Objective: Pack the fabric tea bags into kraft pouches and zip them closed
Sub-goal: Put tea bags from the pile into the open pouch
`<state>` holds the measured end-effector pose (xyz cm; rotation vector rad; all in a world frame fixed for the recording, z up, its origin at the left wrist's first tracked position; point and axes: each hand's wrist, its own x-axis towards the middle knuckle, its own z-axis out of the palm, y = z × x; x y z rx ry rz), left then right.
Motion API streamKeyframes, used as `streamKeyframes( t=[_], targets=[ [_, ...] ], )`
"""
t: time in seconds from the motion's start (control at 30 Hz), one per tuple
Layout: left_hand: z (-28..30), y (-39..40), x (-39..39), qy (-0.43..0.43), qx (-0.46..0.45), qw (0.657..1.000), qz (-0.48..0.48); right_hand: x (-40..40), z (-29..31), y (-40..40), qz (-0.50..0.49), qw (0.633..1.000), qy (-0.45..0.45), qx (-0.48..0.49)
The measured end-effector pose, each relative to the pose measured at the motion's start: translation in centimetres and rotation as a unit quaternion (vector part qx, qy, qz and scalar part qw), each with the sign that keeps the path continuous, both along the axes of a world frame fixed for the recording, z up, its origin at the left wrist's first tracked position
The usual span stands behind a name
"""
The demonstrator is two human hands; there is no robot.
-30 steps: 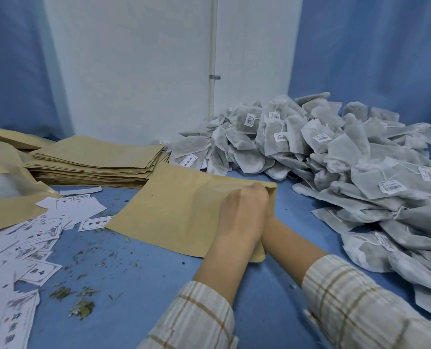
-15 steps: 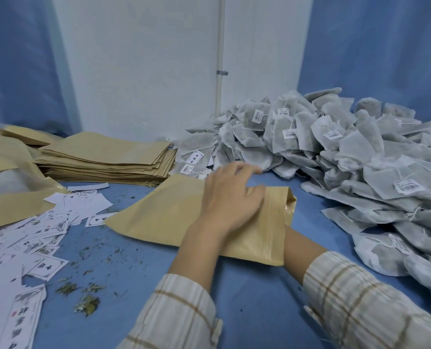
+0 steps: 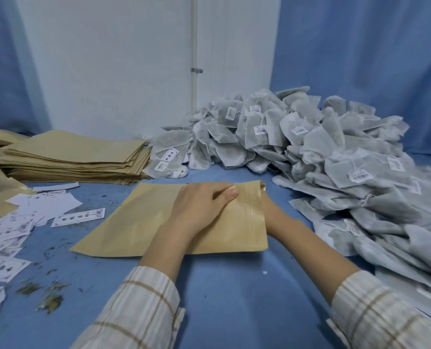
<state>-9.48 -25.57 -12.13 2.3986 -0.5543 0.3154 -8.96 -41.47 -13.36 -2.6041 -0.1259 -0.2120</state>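
A brown kraft pouch (image 3: 139, 222) lies flat on the blue desk (image 3: 234, 298), right in the middle. Its open end with the zip strip points to the right. The left hand (image 3: 202, 207) rests on top of the pouch near that end, with the fingers straight and flat, pressing the paper down. The right hand (image 3: 268, 210) goes into the mouth of the pouch, so the paper hides its fingers, and I cannot tell if they are open or holding something. Both arms wear sleeves with light checks. A big heap of grey fabric tea bags (image 3: 322, 152) with small white tags sits on the right side of the desk and runs along the back, close to the pouch but not touching it. A neat stack of empty kraft pouches (image 3: 73, 159) sits at the back left. White paper labels (image 3: 13, 222) lie scattered on the left side, and little bits of dry green leaf (image 3: 48, 298) lie near the front left
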Motion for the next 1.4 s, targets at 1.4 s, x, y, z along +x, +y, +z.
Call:
streamKeyframes(
  t=[1.4],
  targets=[
    [-0.1, -5.1, 1.4, -0.065, -0.134, 0.989, 0.018, -3.4, 0.5, -6.6, 0.031, 0.937, 0.003, 0.349]
  ],
)
